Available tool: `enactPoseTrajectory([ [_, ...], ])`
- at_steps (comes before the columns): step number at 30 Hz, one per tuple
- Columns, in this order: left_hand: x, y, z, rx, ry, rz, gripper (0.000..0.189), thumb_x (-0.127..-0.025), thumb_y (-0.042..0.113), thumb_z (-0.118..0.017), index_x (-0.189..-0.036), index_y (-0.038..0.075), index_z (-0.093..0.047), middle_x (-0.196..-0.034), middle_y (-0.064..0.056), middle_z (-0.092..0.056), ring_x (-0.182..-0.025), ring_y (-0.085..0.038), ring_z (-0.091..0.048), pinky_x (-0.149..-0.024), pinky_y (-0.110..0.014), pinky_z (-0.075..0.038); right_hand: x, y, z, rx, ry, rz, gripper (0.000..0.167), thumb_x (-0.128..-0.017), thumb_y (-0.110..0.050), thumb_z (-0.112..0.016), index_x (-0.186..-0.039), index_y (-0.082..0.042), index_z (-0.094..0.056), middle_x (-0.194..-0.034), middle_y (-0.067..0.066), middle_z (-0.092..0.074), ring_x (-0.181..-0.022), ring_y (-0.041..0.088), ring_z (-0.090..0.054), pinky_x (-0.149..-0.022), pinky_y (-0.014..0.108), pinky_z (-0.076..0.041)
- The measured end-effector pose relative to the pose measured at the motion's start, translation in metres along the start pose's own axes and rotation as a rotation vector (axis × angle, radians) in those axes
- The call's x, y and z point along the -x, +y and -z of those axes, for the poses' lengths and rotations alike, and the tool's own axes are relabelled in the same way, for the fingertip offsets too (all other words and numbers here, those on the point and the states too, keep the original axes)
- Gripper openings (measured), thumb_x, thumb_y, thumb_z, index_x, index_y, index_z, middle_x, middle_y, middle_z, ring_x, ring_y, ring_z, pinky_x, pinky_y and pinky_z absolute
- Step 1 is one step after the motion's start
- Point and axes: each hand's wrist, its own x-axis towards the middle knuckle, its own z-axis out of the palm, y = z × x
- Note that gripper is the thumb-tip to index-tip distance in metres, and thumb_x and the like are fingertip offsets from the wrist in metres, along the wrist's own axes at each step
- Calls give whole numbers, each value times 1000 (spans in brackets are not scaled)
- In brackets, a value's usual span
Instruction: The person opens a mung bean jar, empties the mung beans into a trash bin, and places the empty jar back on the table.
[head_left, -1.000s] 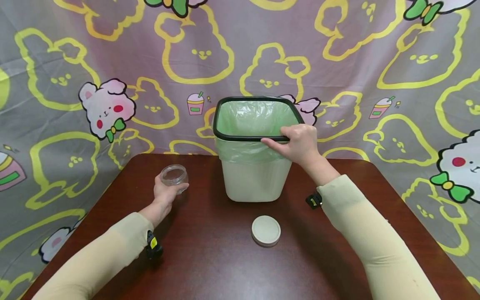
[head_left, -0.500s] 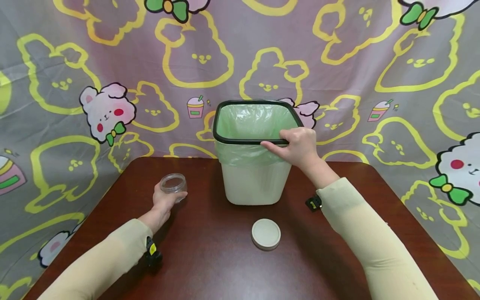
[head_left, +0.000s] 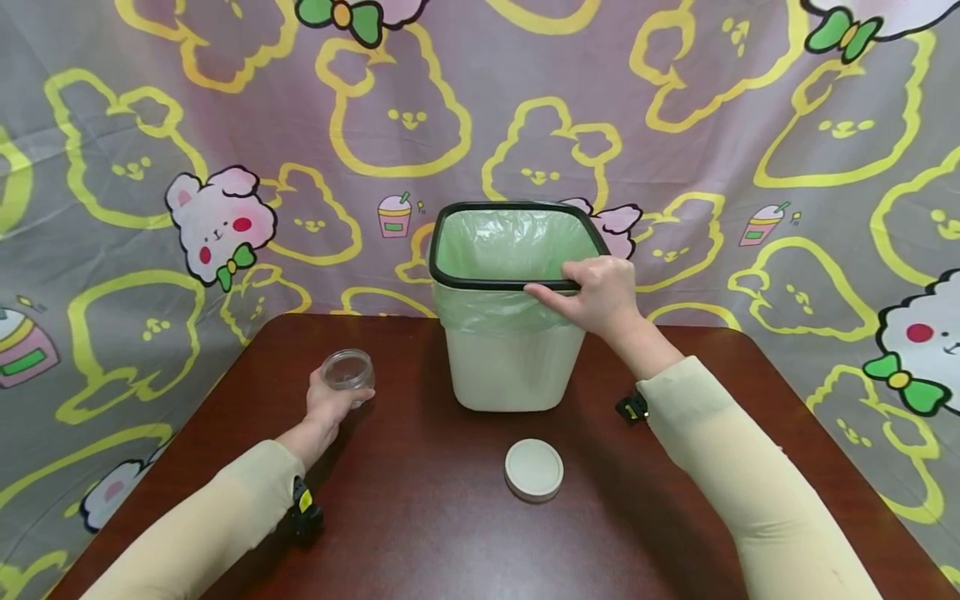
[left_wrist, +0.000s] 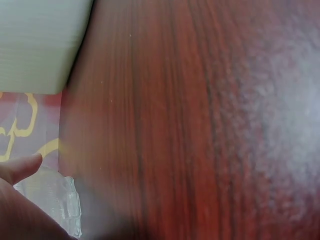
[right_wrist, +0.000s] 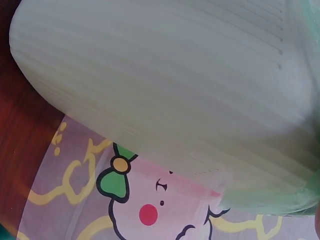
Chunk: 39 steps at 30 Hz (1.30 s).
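My left hand grips a clear, lidless jar at the left of the table, thumb along its near side. In the left wrist view the jar shows at the lower left, partly behind the hand. My right hand holds the black rim of a pale trash bin at its front right corner, fingers over the rim and thumb along the front. A green plastic bag lines the bin and folds over its outside. The bin's wall fills much of the right wrist view.
A round cream lid lies on the dark red-brown table in front of the bin. Behind the table hangs a cloth printed with cartoon bears and rabbits.
The whole head view has shifted slightly downward. Both hands keep their holds on the jar and the bin's rim, and the lid stays where it was.
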Motion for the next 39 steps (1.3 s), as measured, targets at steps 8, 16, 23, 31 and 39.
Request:
enactPoseTrajectory([
  [8, -4, 0, 1, -31, -27, -12, 96, -75, 3, -80, -147, -2, -18, -145, -27, -32, -131, -41, -32, -107, -53, -30, -1, 1, 1, -4, 6, 5, 70, -89, -71, -46, -51, -15, -28, -43, -2, -24, -34, 17, -27, -36, 34, -15],
  [16, -1, 2, 7, 5, -43, 15, 103, -75, 5, -80, -148, 1, -7, -146, -30, -25, -134, -42, -28, -108, -50, -28, -1, 0, 1, -14, -8, -1, 69, -88, -71, -46, -51, -16, -27, -43, -2, -24, -34, 15, -25, -37, 33, -14],
  [23, 4, 15, 15, 21, 9, -37, 108, -78, 5, -79, -150, 5, 1, -151, -30, -13, -137, -43, -24, -110, -50, -26, -2, 0, 2, -19, -37, 13, 68, -90, -69, -45, -52, -15, -28, -45, -3, -24, -35, 16, -28, -36, 34, -16],
  [31, 1, 29, 18, 10, 59, -204, 110, -74, 13, -85, -151, 9, -6, -154, -26, -12, -140, -40, -19, -112, -49, -22, -3, 2, 6, -32, -98, 22, 66, -91, -69, -43, -56, -15, -30, -47, -2, -28, -37, 19, -35, -35, 34, -20],
  [39, 18, 58, 20, 0, 7, -253, 96, -82, 16, -78, -152, 8, -12, -156, -19, -16, -143, -33, -16, -113, -48, -19, -4, 1, 13, -45, -208, 4, 67, -91, -71, -39, -66, -11, -55, -58, 2, -54, -50, 20, -52, -39, 37, -36],
])
